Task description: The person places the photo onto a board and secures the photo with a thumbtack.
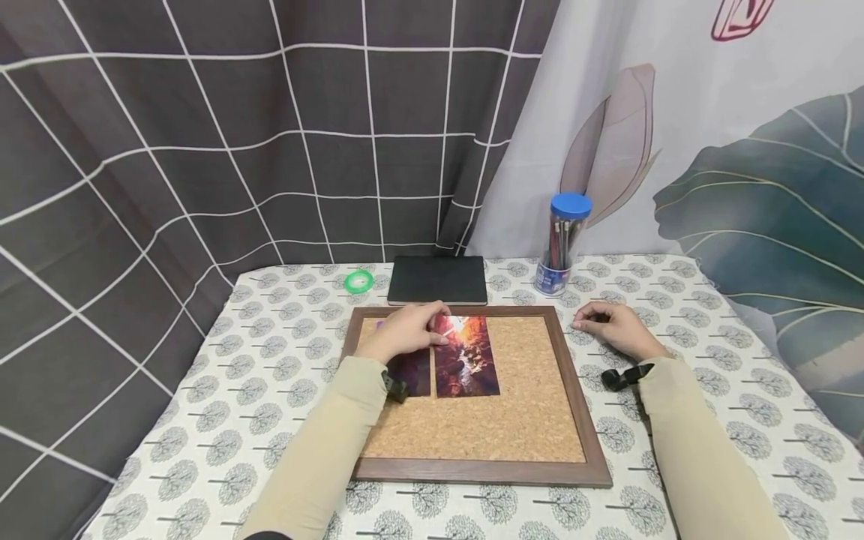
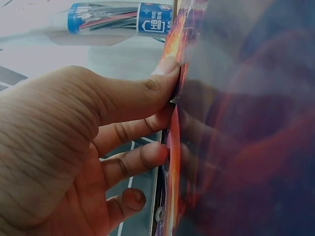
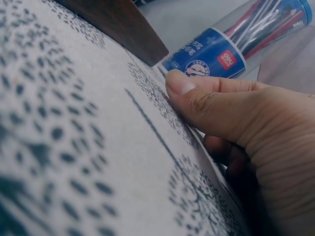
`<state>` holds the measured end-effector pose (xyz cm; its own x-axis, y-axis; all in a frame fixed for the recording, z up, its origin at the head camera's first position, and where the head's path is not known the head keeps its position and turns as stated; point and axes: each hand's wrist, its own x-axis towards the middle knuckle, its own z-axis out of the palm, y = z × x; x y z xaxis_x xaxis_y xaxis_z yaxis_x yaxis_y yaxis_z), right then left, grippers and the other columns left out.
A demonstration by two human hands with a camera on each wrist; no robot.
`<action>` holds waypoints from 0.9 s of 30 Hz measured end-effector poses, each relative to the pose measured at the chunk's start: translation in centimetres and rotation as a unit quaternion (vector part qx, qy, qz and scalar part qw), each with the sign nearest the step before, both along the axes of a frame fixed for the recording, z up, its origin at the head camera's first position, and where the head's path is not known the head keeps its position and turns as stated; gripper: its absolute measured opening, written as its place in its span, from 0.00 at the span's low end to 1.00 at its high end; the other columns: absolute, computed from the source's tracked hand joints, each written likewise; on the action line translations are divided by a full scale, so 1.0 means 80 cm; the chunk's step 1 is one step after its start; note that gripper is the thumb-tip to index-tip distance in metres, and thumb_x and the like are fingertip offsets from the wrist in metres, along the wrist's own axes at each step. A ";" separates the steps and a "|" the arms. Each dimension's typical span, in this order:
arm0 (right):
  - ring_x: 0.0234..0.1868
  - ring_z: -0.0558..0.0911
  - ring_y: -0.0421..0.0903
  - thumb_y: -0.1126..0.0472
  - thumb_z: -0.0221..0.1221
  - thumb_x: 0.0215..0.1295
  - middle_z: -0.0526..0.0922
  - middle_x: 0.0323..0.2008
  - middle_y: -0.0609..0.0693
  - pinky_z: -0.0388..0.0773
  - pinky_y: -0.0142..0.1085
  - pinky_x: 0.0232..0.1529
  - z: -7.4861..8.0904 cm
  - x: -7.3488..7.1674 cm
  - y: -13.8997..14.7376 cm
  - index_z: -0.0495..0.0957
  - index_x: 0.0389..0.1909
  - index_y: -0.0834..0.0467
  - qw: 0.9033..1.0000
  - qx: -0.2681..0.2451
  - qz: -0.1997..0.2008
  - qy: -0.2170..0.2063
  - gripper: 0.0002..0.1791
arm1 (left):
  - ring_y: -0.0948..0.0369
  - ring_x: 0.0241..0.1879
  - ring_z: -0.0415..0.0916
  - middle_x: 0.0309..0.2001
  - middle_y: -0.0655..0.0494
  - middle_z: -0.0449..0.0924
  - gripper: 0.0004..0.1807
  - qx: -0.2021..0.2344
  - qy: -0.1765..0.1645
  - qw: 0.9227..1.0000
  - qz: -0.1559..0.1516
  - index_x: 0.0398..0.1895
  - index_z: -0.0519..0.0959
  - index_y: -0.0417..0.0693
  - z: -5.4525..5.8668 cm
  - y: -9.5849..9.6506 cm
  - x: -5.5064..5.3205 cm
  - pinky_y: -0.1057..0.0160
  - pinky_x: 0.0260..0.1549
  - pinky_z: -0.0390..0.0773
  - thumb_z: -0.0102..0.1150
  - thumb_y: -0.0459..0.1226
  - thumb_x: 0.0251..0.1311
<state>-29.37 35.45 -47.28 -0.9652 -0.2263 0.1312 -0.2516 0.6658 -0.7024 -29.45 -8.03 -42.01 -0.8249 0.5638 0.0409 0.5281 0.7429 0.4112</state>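
Note:
A brown-framed cork board (image 1: 533, 375) lies on the table. On its cork is a glossy photo print (image 1: 467, 360) in orange and dark red, with a bright spot near its top. My left hand (image 1: 408, 330) pinches this print by its upper left edge; in the left wrist view, the thumb and index finger of the left hand (image 2: 133, 98) meet at that edge. A dark purple print (image 1: 420, 375) lies left of it, partly hidden by my left hand and wrist. My right hand (image 1: 621, 328) rests on the tablecloth right of the board, fingers loosely curled, holding nothing.
Behind the board lies a black notebook (image 1: 437, 280), with a green tape ring (image 1: 358, 282) to its left. A clear tub of pencils (image 1: 560, 244) with a blue lid stands at the back right. The tablecloth (image 1: 256, 390) has a tree pattern; curtains hang behind.

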 end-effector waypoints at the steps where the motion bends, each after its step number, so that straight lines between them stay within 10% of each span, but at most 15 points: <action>1: 0.28 0.75 0.48 0.45 0.65 0.67 0.82 0.33 0.51 0.74 0.37 0.29 0.000 0.000 0.000 0.84 0.41 0.50 1.000 -0.002 -0.001 0.000 0.13 | 0.63 0.27 0.69 0.30 0.61 0.73 0.24 0.002 -0.002 1.000 -0.001 0.58 0.76 0.58 0.000 0.000 0.000 0.63 0.28 0.69 0.69 0.50 0.60; 13: 0.31 0.79 0.47 0.48 0.63 0.69 0.84 0.36 0.53 0.76 0.36 0.29 0.026 0.004 -0.029 0.83 0.44 0.55 1.000 -0.015 -0.004 0.002 0.15 | 0.62 0.28 0.69 0.30 0.60 0.73 0.22 0.021 -0.026 0.999 0.008 0.56 0.77 0.55 0.000 0.007 0.005 0.62 0.32 0.70 0.70 0.48 0.60; 27: 0.39 0.82 0.43 0.57 0.66 0.67 0.85 0.34 0.43 0.78 0.42 0.46 0.087 -0.014 -0.203 0.83 0.37 0.51 0.981 0.015 0.187 0.053 0.02 | 0.63 0.28 0.74 0.27 0.59 0.77 0.17 0.091 -0.043 0.994 0.040 0.48 0.79 0.53 -0.008 0.014 0.001 0.63 0.32 0.74 0.73 0.40 0.57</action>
